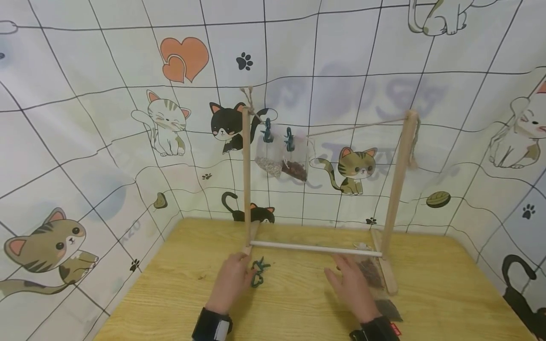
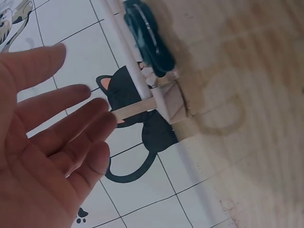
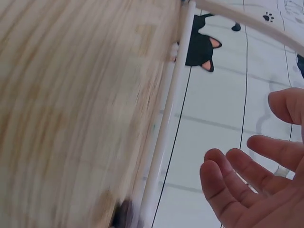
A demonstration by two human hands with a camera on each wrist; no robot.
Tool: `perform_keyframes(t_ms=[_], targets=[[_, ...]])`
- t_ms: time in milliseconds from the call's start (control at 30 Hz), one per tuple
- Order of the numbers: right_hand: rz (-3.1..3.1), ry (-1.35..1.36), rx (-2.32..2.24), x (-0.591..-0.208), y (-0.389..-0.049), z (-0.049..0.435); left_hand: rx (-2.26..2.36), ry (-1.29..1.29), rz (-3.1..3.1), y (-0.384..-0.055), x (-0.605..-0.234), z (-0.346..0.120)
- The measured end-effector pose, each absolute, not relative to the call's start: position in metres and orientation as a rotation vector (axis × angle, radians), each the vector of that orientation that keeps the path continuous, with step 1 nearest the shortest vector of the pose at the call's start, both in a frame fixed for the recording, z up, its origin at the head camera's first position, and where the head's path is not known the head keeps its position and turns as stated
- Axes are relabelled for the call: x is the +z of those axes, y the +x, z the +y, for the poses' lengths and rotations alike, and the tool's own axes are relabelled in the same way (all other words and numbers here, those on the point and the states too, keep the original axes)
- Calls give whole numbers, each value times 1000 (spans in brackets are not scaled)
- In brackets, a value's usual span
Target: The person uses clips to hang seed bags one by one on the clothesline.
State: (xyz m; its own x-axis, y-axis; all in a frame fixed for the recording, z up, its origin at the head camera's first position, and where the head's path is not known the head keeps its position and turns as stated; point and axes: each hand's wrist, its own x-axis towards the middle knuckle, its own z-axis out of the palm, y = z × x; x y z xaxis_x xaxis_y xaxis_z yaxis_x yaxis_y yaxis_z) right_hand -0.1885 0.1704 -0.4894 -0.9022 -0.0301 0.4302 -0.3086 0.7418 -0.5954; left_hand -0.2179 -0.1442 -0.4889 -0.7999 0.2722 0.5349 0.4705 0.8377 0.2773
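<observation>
My left hand (image 1: 232, 282) hovers low over the table with relaxed fingers, just left of several dark green clips (image 1: 258, 272); nothing lies in its palm in the left wrist view. Loosely spread, my right hand (image 1: 350, 284) is beside a small clear bag with brown contents (image 1: 371, 273), holding nothing. Nearer the front lies another bag with dark contents (image 1: 388, 310). On the wooden frame's string (image 1: 358, 127), green clips (image 1: 289, 139) hold up two clear bags, one with pale grains (image 1: 268, 166), the other with reddish-brown pieces (image 1: 295, 169).
The frame's left post (image 1: 246, 180), right post (image 1: 398, 189) and low white crossbar (image 1: 315, 247) stand beyond my hands. A cat-print cloth (image 1: 281, 52) surrounds the wooden table (image 1: 294, 308) at the back and sides.
</observation>
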Motion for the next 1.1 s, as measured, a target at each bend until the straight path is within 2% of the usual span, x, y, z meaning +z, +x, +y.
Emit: perform_keyframes(t_ms=[433, 1100], targets=[[-2675, 371, 1169, -493, -191, 127, -485, -598, -2783, -218, -500, -143], [-2711, 413, 1216, -495, -192, 129, -439, -612, -2748, -213, -493, -143]])
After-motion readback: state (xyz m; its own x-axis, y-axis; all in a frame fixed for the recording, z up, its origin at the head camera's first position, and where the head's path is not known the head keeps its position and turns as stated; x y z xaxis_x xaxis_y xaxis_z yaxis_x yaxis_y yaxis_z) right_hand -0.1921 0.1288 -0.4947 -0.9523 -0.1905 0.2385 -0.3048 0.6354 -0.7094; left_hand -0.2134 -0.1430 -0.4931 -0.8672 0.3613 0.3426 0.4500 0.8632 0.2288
